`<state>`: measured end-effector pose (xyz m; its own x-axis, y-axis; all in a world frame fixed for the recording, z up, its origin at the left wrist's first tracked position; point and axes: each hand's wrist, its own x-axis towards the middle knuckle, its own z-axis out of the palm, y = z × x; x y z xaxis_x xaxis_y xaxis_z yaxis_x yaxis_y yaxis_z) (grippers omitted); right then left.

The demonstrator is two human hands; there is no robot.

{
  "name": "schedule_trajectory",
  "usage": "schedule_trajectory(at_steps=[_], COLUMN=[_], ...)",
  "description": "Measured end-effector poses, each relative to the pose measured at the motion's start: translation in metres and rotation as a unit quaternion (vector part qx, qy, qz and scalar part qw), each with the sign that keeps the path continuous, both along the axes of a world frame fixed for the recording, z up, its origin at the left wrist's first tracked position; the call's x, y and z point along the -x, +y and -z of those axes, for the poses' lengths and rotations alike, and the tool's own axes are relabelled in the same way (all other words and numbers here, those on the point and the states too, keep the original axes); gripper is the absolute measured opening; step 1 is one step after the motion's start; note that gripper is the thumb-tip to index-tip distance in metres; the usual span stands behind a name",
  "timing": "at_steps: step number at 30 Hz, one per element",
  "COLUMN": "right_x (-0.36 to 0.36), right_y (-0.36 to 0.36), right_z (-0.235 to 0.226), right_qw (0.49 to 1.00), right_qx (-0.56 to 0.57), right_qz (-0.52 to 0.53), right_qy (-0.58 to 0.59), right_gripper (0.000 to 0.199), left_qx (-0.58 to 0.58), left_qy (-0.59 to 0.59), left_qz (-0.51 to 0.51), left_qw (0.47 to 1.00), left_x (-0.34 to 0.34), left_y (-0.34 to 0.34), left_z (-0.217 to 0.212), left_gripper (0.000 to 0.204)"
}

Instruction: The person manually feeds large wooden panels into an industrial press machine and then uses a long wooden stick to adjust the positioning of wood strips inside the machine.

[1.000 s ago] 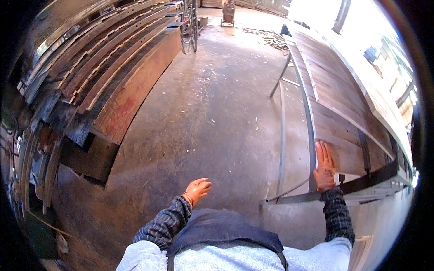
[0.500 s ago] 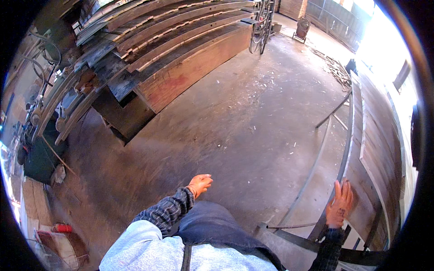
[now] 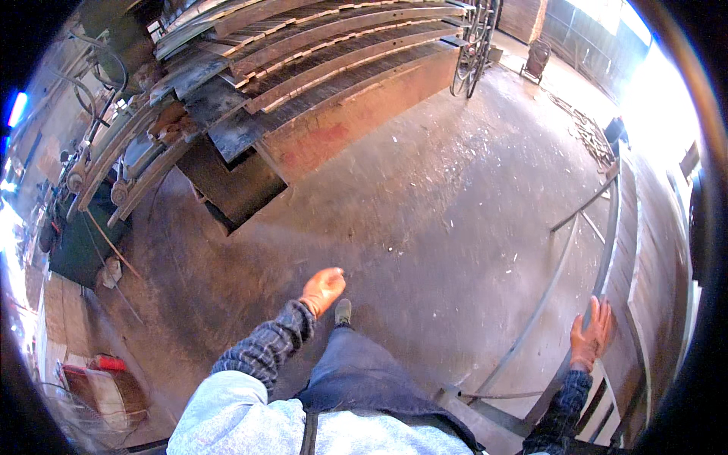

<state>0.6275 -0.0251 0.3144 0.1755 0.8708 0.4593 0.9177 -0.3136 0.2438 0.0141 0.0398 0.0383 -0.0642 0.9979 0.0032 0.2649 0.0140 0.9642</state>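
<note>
At your far left, a dark green box-like thing (image 3: 85, 246) stands on the floor, with a red object (image 3: 111, 363) nearer to you. Right of these, a large machine with stacked, layered shelves (image 3: 318, 95) runs away toward the far side. Your left hand (image 3: 324, 290) hangs over the floor (image 3: 425, 250), well apart from the machine, its fingers curled; you cannot tell from here whether it is fully closed. One shoe (image 3: 343, 311) shows just beside it. Far off, a small wheeled cart (image 3: 536, 61) stands left of a pile of wood scraps (image 3: 585, 138). On the right, long wooden boards (image 3: 625, 258) lie along a metal frame (image 3: 611, 246). Your right hand (image 3: 593, 330) appears to rest flat at their near left edge, fingers extended, gripping nothing.
</note>
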Motion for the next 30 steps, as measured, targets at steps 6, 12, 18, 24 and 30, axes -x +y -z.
schedule_trajectory(at_steps=[6, 12, 18, 24, 30], right_x=[0.114, 0.235, 0.284, 0.303, 0.319], right_y=[0.037, 0.105, 0.121, 0.128, 0.129], right_z=[0.026, 0.099, 0.12, 0.121, 0.132], right_qw=[0.963, 0.927, 0.914, 0.907, 0.898], right_qx=[-0.116, 0.032, 0.098, 0.14, 0.148], right_qz=[-0.158, -0.171, -0.095, -0.024, 0.011], right_qy=[0.182, 0.332, 0.382, 0.397, 0.415], right_gripper=[0.053, 0.053, 0.052, 0.049, 0.048], left_qx=[-0.219, -0.351, -0.158, -0.332, -0.275], left_qy=[0.301, 0.507, 0.56, 0.886, 0.909], left_qz=[-0.151, -0.229, -0.274, -0.243, -0.296], left_qw=[0.915, 0.753, 0.766, 0.213, 0.098], left_x=[0.1, 0.218, 0.281, 0.429, 0.457], left_y=[0.144, 0.311, 0.45, 0.591, 0.602], left_z=[-0.167, -0.265, -0.301, -0.215, -0.192], left_gripper=[0.042, 0.042, 0.056, 0.023, 0.021])
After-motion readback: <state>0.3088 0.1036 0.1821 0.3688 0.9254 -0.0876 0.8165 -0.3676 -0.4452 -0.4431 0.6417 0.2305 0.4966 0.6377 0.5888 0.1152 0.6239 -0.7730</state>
